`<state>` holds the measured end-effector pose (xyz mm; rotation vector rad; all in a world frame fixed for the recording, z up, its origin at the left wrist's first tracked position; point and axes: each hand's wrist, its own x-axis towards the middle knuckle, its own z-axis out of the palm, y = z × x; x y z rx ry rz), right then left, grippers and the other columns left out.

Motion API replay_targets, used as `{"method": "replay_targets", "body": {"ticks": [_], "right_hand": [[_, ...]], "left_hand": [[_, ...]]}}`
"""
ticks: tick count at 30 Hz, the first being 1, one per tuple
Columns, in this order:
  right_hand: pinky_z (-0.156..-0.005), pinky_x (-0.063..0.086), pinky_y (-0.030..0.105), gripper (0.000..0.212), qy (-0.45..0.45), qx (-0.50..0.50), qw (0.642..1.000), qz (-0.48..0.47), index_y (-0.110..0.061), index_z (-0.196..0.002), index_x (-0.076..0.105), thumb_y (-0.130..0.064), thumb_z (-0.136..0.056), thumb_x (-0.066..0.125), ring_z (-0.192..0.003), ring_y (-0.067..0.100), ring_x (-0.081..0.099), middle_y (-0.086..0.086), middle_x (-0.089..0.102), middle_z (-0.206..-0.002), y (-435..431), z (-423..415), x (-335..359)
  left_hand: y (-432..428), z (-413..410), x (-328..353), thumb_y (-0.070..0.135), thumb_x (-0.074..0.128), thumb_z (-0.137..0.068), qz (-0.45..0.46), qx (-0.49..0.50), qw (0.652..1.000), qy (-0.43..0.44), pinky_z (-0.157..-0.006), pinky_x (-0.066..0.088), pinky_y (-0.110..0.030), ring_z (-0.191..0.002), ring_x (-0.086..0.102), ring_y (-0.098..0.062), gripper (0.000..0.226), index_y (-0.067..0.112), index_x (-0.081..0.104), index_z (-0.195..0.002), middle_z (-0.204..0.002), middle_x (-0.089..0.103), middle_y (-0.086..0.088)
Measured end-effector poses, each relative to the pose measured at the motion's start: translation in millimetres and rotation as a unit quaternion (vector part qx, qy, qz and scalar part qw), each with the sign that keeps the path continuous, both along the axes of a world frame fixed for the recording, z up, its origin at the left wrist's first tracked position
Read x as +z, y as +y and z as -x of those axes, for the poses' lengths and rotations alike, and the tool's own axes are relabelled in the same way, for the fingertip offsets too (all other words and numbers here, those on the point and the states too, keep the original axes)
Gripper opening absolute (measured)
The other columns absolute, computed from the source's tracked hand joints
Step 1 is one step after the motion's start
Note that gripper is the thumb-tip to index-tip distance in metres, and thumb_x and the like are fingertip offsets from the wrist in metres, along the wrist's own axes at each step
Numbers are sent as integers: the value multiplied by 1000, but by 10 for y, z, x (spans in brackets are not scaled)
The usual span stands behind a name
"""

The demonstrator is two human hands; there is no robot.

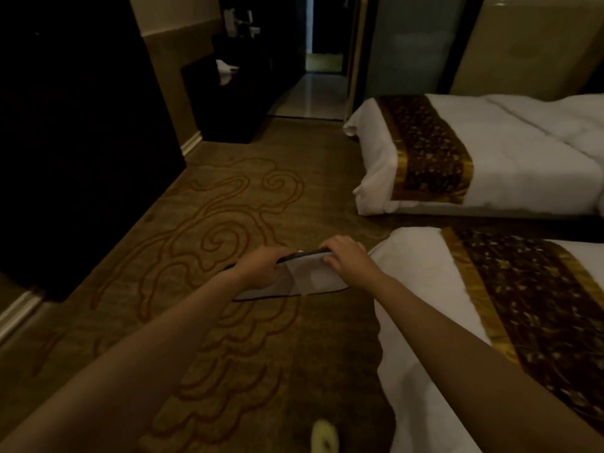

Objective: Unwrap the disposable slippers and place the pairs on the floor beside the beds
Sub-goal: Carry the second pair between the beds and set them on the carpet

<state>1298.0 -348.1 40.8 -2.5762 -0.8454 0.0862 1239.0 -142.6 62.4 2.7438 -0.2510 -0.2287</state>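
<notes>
I hold white disposable slippers [310,277] with dark trim out in front of me, above the carpet. My left hand [261,268] grips their left side and my right hand [346,256] grips the top right edge. The slippers hang flat between both hands, and I cannot tell whether a wrapper is on them. The near bed [425,322] with a white cover and a brown-gold runner lies just right of my hands. A second, matching bed [523,152] stands farther back on the right.
Patterned brown carpet [228,207] covers the floor between the beds and a dark cabinet [81,142] on the left. A dark desk [228,103] stands by the far wall. A hallway [313,93] opens at the back. My foot [323,436] shows at the bottom.
</notes>
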Motion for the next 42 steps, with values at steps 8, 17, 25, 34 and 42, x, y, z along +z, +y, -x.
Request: {"method": "replay_targets", "body": {"ticks": [8, 17, 25, 34, 42], "right_hand": [[-89, 35, 35, 23, -11, -38, 999, -2, -17, -113, 56, -24, -93, 46, -110, 23, 47, 6, 56, -114, -10, -1888, -164], [-89, 39, 34, 24, -4, -65, 998, -17, -16, -114, 56, -25, -94, 46, -107, 22, 49, 7, 57, -114, -87, -3734, 49], [-89, 35, 35, 21, -7, -144, 989, -26, -19, -113, 54, -24, -95, 44, -107, 20, 47, 3, 55, -113, -268, -5273, 19], [-90, 35, 38, 24, -11, -267, 963, -36, -16, -114, 54, -26, -95, 43, -109, 23, 47, 5, 54, -113, -550, -6803, 54], [-95, 37, 41, 26, 27, -346, 937, -27, -17, -117, 53, -26, -95, 43, -111, 24, 46, 6, 53, -117, -1104, -7527, -117]], "left_hand": [[26, -2055, -179, 20, 54, -88, -15, -37, 999, -3, -91, 47, -32, -118, 56, -25, 51, 24, 47, -138, -131, 60, -6], [-53, -4025, 12, 16, 56, -87, 13, -56, 998, -5, -86, 43, -25, -119, 55, -23, 51, 23, 49, -137, -132, 60, -4], [-224, -5918, 34, 16, 53, -88, -19, -135, 990, 17, -98, 47, -39, -121, 53, -26, 53, 23, 44, -140, -136, 56, -6], [-578, -8026, 126, 16, 54, -86, -12, -257, 965, 44, -95, 49, -40, -115, 57, -25, 51, 27, 48, -135, -131, 60, -5], [-1247, -9035, -92, 21, 54, -89, 3, -338, 940, 52, -88, 49, -37, -112, 57, -25, 44, 25, 51, -133, -127, 62, -7]]}}
